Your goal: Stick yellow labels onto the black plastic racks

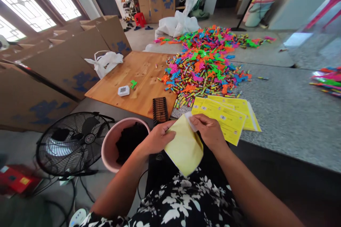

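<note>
Currently, a pale yellow sheet point(183, 149) is held up before the floral shirt point(177, 202), its left edge pinched by the nearly closed left hand point(159, 137) and its white strip point(190, 122) gripped in the curled right hand point(209, 129). Beyond, printed yellow sheets point(226, 117) are spread beside a colourful heap of toy pistols point(205, 67).

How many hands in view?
2: left hand gripping the pale yellow sheet at its upper left edge; right hand pinching its white part at the top right. No others visible.
</note>
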Demonstrator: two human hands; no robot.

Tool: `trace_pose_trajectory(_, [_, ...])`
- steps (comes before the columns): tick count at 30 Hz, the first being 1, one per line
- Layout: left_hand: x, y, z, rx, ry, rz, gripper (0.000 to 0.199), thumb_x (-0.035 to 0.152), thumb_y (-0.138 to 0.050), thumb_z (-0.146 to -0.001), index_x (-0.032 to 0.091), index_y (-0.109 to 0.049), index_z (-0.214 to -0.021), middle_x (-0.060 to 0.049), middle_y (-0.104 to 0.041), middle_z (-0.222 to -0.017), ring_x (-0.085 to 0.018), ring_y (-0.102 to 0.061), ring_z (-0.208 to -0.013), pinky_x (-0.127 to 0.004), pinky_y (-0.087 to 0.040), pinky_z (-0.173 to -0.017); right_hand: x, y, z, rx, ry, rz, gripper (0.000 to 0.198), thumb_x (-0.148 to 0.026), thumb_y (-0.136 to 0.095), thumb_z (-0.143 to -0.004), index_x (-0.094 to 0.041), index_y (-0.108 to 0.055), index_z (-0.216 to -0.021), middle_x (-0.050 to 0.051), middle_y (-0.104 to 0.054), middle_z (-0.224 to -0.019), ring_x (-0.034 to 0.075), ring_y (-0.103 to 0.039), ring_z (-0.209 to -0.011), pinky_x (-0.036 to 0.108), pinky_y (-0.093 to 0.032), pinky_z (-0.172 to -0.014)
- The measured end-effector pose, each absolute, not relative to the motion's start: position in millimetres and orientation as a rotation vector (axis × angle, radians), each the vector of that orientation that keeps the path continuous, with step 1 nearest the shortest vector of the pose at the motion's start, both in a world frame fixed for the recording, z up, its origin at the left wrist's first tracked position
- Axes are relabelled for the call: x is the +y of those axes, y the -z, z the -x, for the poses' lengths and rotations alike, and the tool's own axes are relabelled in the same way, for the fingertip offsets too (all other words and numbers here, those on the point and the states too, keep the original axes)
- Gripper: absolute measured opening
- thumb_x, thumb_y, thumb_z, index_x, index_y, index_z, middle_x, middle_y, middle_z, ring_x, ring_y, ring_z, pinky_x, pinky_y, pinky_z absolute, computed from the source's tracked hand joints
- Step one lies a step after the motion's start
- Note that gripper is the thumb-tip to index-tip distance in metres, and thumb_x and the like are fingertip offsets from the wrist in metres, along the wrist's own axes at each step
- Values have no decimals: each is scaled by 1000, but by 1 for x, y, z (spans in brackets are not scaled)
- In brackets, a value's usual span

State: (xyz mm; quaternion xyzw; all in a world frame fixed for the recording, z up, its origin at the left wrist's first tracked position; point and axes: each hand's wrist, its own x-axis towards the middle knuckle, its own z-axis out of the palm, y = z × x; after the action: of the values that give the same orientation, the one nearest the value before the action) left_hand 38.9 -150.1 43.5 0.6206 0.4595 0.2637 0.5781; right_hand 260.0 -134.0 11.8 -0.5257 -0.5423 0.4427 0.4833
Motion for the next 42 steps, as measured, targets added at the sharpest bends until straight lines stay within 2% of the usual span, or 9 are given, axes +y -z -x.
trace_pose_trajectory(5, [-162, -43, 26, 1323, -717, -1459, 51, 26, -62, -85, 20, -67, -135, -7, -73, -124, -21, -69, -94, -25, -54, -77, -120, -6, -262, -812, -1348, 1249, 39, -55, -88, -68, -19, -72, -75, -3, -61, -65, 10, -50, -58, 22, -45, -51])
trace_pose_trajectory(10, [-179, -9, 139, 1662, -761, -1088, 61, 36, -70, -76, 16, -64, -133, -9, -76, -111, -23, -71, -80, -31, -56, -70, -109, -7, -270, -593, -1497, 1228, 48, -50, -96, -57, -20, -59, -66, -11, -39, -51, 3, -26, -40, 19, -29, -33])
trace_pose_trajectory(14, [-191, 28, 205, 2278, -665, -927, 51, 29, -63, -74, 10, -67, -121, -15, -76, -105, -34, -72, -97, -44, -57, -89, -104, -4, -274, -597, -1471, 1251, 51, -52, -97, -54, -17, -66, -73, -9, -47, -52, 3, -31, -39, 19, -34, -33])
trace_pose_trajectory(19, [-180, 45, 175, 2646, -817, -1088, 51, 31, -62, -84, 8, -60, -130, -26, -59, -143, -39, -47, -142, -53, -35, -119, -101, 3, -263, -645, -1385, 1240, 50, -54, -96, -56, -18, -65, -70, -7, -50, -52, 5, -38, -39, 20, -38, -34])
trace_pose_trajectory(21, [-163, 43, 134, 2437, -979, -1213, 41, 38, -61, -91, 14, -64, -123, -20, -66, -133, -33, -59, -129, -47, -44, -112, -102, 6, -257, -697, -1332, 1263, 48, -56, -93, -61, -18, -67, -73, -7, -50, -49, 6, -39, -38, 21, -37, -33])
trace_pose_trajectory(24, [-128, 40, 75, 1937, -1056, -959, 35, 49, -64, -92, 18, -64, -108, -14, -72, -113, -25, -71, -98, -35, -58, -80, -105, 11, -250, -825, -1274, 1294, 48, -58, -90, -67, -17, -72, -81, -7, -51, -46, 8, -41, -37, 22, -38, -34])
trace_pose_trajectory(29, [-99, 35, 33, 1669, -1022, -739, 36, 42, -81, -82, 19, -53, -84, -6, -70, -77, -15, -65, -60, -22, -47, -52, -110, 15, -251, -876, -1293, 1319, 53, -63, -88, -67, -16, -75, -87, -6, -54, -48, 10, -45, -36, 24, -42, -35])
trace_pose_trajectory(34, [-135, 28, 10, 1293, -980, -571, 28, 30, -80, -74, 17, -57, -85, -13, -77, -103, -21, -76, -80, -26, -56, -59, -120, 12, -252, -862, -1143, 1353, 46, -59, -87, -70, -18, -77, -88, 3, -73, -73, 19, -71, -63, 27, -59, -53])
trace_pose_trajectory(42, [-176, 30, -58, 747, -1226, -215, 21, 18, -65, -67, 15, -70, -87, -13, -79, -112, -30, -74, -108, -52, -53, -105, -143, 7, -226, -1547, -392, 1126, 15, -34, -66, -97, -26, -78, -102, 7, -77, -114, 24, -73, -107, 43, -58, -103])
